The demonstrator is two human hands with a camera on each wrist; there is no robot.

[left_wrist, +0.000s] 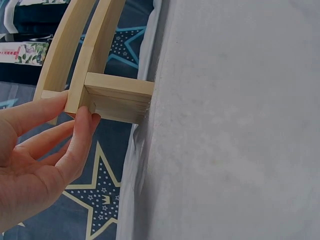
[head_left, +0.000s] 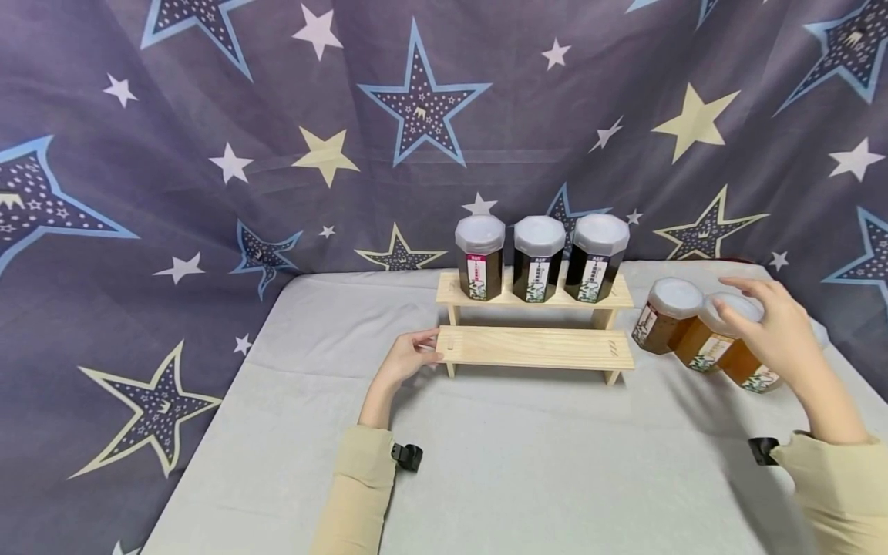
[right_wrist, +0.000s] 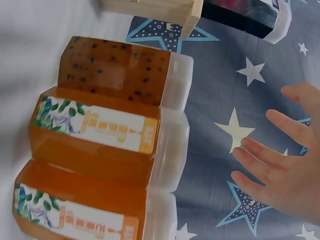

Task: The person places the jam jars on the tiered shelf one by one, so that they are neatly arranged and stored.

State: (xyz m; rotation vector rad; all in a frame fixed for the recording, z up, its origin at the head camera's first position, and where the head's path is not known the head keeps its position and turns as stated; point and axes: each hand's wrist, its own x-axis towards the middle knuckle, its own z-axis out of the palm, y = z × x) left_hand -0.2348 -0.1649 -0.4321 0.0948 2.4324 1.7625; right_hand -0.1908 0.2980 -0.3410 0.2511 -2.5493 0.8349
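Note:
My left hand [head_left: 405, 358] pinches the left end of the lower wooden shelf [head_left: 534, 345], thumb on its top and fingers beneath, as the left wrist view shows. My right hand [head_left: 780, 331] hovers over three lidded jars at the right, fingers spread and holding nothing. The brown jar [right_wrist: 115, 70] has dark specks in it. Beside it stand the middle amber jar [right_wrist: 95, 125] and the nearest amber jar [right_wrist: 85, 200], both with flowered labels. In the head view my hand partly covers the middle jar's lid [head_left: 738, 307] and the nearest jar.
Behind the lower shelf, a higher wooden shelf [head_left: 451, 289] carries three dark jars: a left one [head_left: 480, 258], a middle one [head_left: 537, 260] and a right one [head_left: 598, 258]. Grey cloth [head_left: 527, 462] covers the table. A star-patterned curtain [head_left: 388, 208] hangs behind.

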